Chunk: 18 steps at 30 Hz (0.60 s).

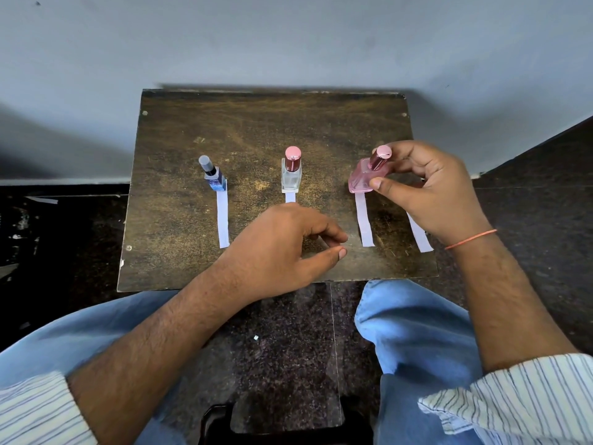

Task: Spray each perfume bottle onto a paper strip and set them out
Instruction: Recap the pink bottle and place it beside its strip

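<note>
Three perfume bottles stand in a row on a small dark wooden table (199, 133). A blue bottle (215, 179) with a grey cap is on the left, with a white paper strip (222, 220) in front of it. A clear bottle (291, 173) with a pink cap is in the middle; my left hand (282, 248) covers most of its strip (290, 197), fingers loosely curled and holding nothing. My right hand (430, 191) grips a pink bottle (365, 178), tilted, thumb on its front. A strip (365, 221) lies below it, another strip (420, 236) partly under my right wrist.
The table sits against a pale blue wall (288, 43) on a dark speckled floor (282, 348). My knees in blue jeans (414, 329) are just below the table's front edge. A dark stool edge (218, 419) shows at the bottom.
</note>
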Tool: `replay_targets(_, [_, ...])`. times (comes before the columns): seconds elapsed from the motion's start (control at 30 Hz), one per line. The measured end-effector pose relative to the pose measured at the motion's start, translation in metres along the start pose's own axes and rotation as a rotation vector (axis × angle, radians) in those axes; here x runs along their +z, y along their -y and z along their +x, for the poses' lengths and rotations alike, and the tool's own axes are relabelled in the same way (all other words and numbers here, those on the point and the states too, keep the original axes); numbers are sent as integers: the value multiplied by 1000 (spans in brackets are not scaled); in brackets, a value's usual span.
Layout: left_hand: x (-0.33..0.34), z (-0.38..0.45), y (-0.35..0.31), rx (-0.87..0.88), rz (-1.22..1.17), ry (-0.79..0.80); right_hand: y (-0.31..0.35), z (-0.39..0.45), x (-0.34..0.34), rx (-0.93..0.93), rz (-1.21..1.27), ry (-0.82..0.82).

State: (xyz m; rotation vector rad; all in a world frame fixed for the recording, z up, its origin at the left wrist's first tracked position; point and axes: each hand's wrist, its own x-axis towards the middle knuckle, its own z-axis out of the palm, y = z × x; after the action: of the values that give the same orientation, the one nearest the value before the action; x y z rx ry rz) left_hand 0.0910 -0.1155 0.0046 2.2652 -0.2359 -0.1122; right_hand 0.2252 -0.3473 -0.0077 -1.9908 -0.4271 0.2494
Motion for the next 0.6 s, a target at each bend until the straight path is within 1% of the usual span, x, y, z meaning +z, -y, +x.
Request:
replay_targets(0.17, [-1, -1, 1, -2, 2, -1, -2, 1, 2, -2, -19, 15])
replay_targets(0.6, [-1, -1, 2, -12, -8, 15, 4, -1, -1, 67, -61, 54])
